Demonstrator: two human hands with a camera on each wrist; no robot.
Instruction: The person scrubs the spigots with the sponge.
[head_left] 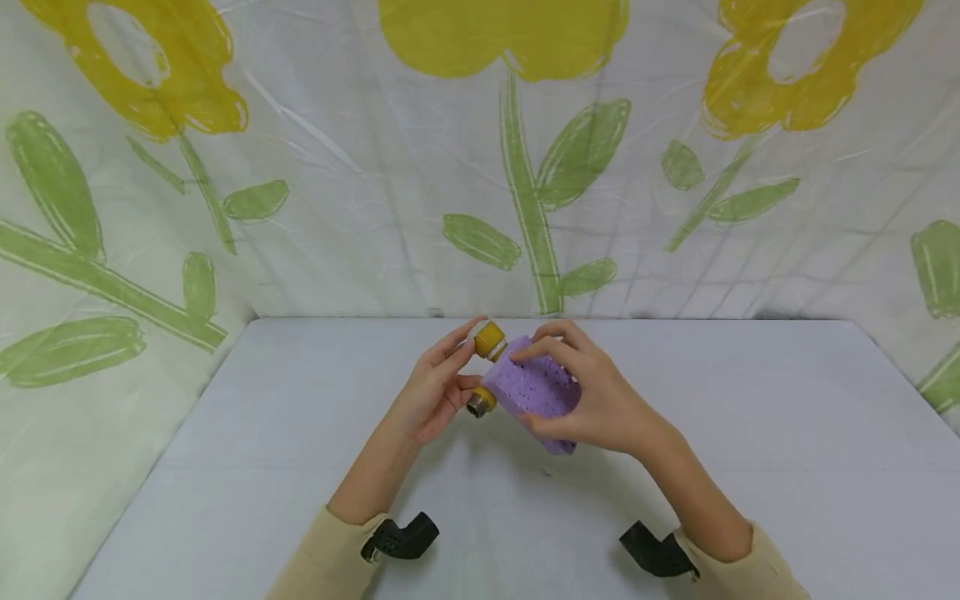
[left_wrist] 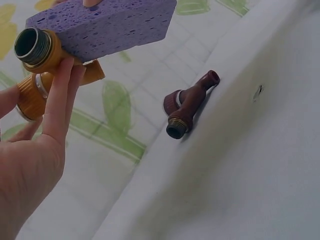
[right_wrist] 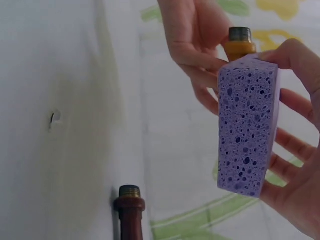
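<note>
Yellow fitting (head_left: 490, 338), head view: it could twist or drop onto the white table (head_left: 300, 467), I judge, if the purple sponge (head_left: 534, 390) pushes harder than the left hand (head_left: 435, 396) resists.
Hands, head view: both are raised over the table — the right hand (head_left: 606, 402) pinches the sponge between thumb and fingers, while the left hand holds the fitting just beside it.
Threaded end (left_wrist: 33, 47), left wrist view: its hard rim might snag or tear the porous sponge if the two rub.
Left grip, left wrist view: thumb and fingers stand part-way apart, pinching the fitting.
Dark red fitting (left_wrist: 190, 104), left wrist view: lies on the table, apart from the hand.
Right grip, right wrist view: spread about as wide as the sponge — it could slip out should the pinch loosen.
</note>
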